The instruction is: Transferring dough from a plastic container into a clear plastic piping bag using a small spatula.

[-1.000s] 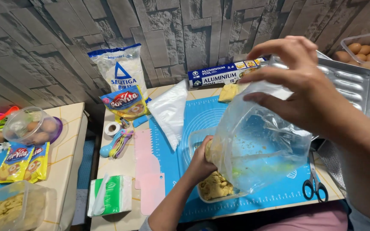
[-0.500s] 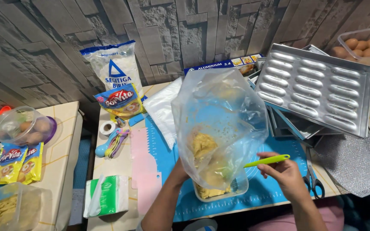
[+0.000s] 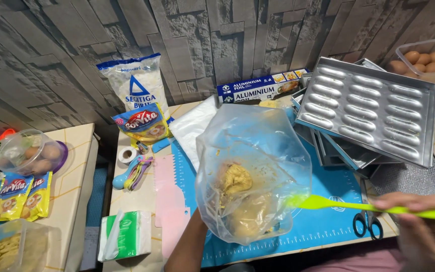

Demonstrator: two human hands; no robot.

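A clear plastic bag [image 3: 258, 151] with lumps of tan dough [image 3: 235, 179] inside stands upright over the blue mat [image 3: 323, 221]. My left hand [image 3: 200, 226] grips the bag from below; the plastic covers most of it and mainly the forearm shows. At the lower right edge, my right hand [image 3: 424, 234] holds a lime-green spatula [image 3: 358, 206] by its handle. The blade tip touches the bag's right side.
Stacked metal mould trays [image 3: 368, 111] lean at the right, with scissors [image 3: 367, 224] below them. Behind are a foil box [image 3: 260, 90], a flour bag [image 3: 137, 85] and a yellow packet [image 3: 142, 123]. A pink scraper [image 3: 169, 201] and a tissue pack [image 3: 124, 234] lie left.
The bag is held higher and fuller open than before. My right hand, which took up the green spatula, has moved right and down, blade still at the bag.
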